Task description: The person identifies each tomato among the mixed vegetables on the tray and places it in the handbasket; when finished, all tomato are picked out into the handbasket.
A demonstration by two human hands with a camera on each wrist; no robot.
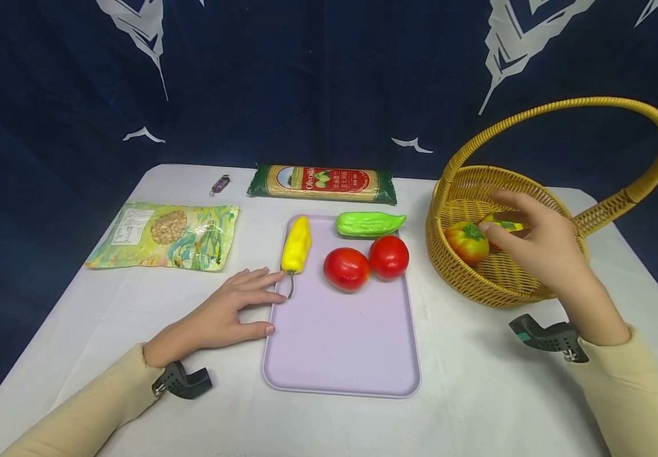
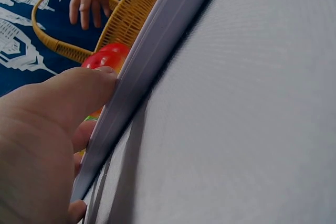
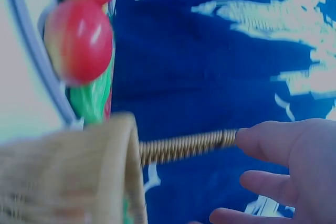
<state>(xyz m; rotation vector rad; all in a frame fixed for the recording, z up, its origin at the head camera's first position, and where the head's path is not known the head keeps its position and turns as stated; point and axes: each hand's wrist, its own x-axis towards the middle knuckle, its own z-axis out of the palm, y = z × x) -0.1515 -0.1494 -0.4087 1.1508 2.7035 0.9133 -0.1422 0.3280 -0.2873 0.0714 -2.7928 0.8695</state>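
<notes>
My left hand [image 1: 228,311] rests by the left rim of a lilac tray [image 1: 343,349], fingers spread and fingertips touching the rim. Beside those fingertips a yellow pepper [image 1: 296,246] lies across the rim, its stem toward me. Also on the tray are two red tomatoes [image 1: 347,269] and a green pepper-like vegetable [image 1: 369,224] at the far edge. Over a wicker basket [image 1: 472,289] hangs my right hand [image 1: 540,244], fingers loosely extended and nothing seen in them. Inside the basket sit a red-green tomato [image 1: 467,244] and a yellow item [image 1: 503,222], partly hidden by that hand.
A tall handle [image 1: 592,101] arches over the basket. Behind the tray lies a pack of spaghetti [image 1: 323,184]. To the left are a green-yellow food pouch [image 1: 166,235] and a small wrapped candy [image 1: 220,184]. A dark blue curtain [image 1: 317,82] hangs behind the table.
</notes>
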